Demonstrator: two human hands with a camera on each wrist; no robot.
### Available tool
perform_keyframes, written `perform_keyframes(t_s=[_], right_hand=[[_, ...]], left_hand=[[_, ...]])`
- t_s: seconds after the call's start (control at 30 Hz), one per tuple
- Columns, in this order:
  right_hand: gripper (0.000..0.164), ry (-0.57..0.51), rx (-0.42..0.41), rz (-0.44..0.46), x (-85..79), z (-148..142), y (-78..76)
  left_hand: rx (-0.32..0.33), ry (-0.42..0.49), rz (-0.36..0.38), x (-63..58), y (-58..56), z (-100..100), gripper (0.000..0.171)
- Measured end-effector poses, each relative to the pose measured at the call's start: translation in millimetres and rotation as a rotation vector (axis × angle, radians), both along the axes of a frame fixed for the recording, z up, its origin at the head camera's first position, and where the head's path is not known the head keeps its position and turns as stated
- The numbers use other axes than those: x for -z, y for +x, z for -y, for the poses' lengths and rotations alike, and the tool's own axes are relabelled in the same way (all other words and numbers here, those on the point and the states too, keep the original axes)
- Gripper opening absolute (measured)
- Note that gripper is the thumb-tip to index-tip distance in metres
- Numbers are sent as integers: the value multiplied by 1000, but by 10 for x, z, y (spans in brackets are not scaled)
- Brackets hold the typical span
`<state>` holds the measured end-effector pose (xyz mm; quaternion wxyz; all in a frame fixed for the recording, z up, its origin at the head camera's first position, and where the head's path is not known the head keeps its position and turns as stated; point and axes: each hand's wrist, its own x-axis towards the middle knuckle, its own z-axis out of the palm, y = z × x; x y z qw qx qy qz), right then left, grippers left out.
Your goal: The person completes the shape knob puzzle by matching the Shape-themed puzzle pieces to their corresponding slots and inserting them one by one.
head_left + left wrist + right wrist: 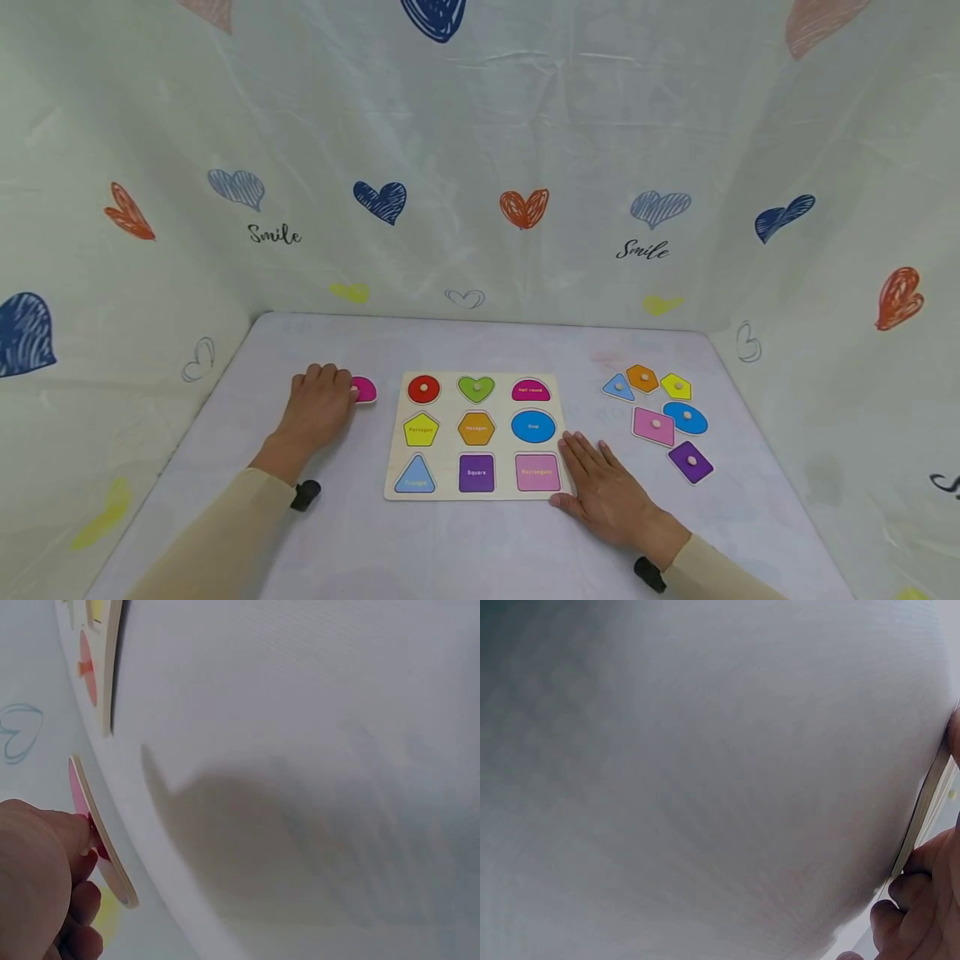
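Note:
My left hand (pixel 318 408) pinches a magenta half-round puzzle piece (pixel 364 389) by its knob, left of the wooden shape board (pixel 442 492). In the left wrist view the piece (pixel 97 825) is tilted on edge above the table, with a gap to its shadow. A red circle piece (pixel 423 389) and a green heart piece (pixel 476 388), both with knobs, sit in the board's back row. The other spaces show printed shapes, among them the half round (pixel 531 390). My right hand (pixel 603 492) lies with straight fingers against the board's right edge, thumb at the near corner.
Loose knobbed pieces lie to the right of the board: a blue triangle (pixel 618 387), orange hexagon (pixel 642 378), yellow pentagon (pixel 677 387), blue oval (pixel 686 418), pink rectangle (pixel 652 427) and purple square (pixel 690 462). Behind the white table (pixel 337 542) hangs a heart-patterned curtain (pixel 465 250).

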<state>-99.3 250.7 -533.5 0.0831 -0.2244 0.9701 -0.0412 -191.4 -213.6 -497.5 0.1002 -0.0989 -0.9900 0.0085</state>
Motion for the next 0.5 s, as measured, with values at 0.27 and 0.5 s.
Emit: perform_keyframes(t_s=[0.27,0.5], right_hand=[[89,12,2,2,18,-6,-12],[89,18,-4,3,5,-6,-14]], left_hand=[[7,-39,-3,-54,-54,-181,36],[30,-94,-9,-107,-124,-386,44]])
